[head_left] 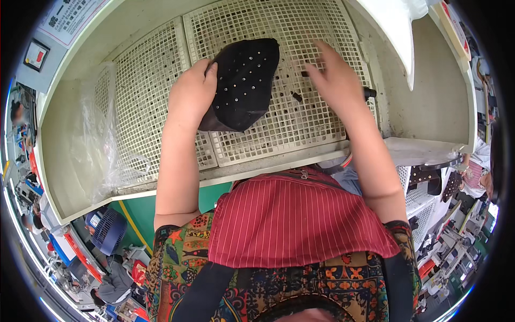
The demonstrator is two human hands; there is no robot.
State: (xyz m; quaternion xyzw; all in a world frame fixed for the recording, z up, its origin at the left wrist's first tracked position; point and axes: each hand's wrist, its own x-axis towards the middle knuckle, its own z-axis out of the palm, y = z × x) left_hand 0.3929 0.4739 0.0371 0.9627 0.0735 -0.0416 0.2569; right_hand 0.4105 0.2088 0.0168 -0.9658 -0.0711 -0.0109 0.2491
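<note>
A cream-walled booth (440,91) is enclosing a worktop (257,170) lined with white perforated grid panels (150,102). Clear plastic sheeting (102,139) is bunching in the left corner. A green floor (142,206) is showing below, where a blue fan (107,231) is sitting beside crowded workstations.

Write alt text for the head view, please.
A person's left hand holds a black fabric cap dotted with small studs over a cream plastic grid tray, while the right hand hovers open beside it.
</note>
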